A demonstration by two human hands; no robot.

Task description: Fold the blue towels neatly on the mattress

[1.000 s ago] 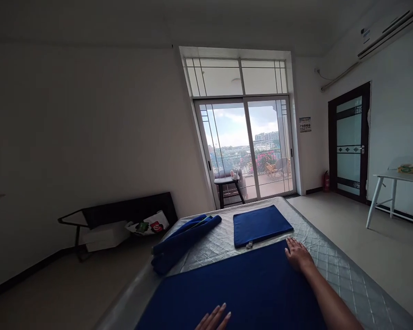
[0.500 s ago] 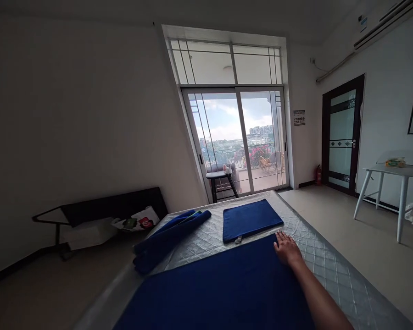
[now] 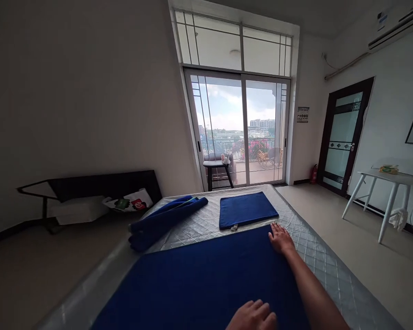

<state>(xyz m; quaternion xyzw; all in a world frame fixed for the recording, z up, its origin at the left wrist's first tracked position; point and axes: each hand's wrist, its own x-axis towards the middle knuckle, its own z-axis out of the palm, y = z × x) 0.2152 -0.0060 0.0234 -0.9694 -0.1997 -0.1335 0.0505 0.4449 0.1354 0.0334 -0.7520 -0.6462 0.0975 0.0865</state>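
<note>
A large blue cloth is spread flat over the near part of a silver quilted mattress. Flat on the cloth's far right corner lies my right hand, fingers stretched out and holding nothing. My left hand shows at the bottom edge, above the near part of the cloth. Its fingers are curled; what they hold, if anything, is hidden. Just beyond the cloth sits a smaller flat blue rectangular piece with a pale tag on its near edge. A folded blue bundle rests at the mattress's left edge.
To the left, a black bench-like frame stands against the wall, with a white box and a printed bag. A dark stool is near the sliding glass door. At right stands a white table.
My left hand has come into view at the bottom edge. My right hand stays on the same cloth corner. The view has tilted down slightly.
</note>
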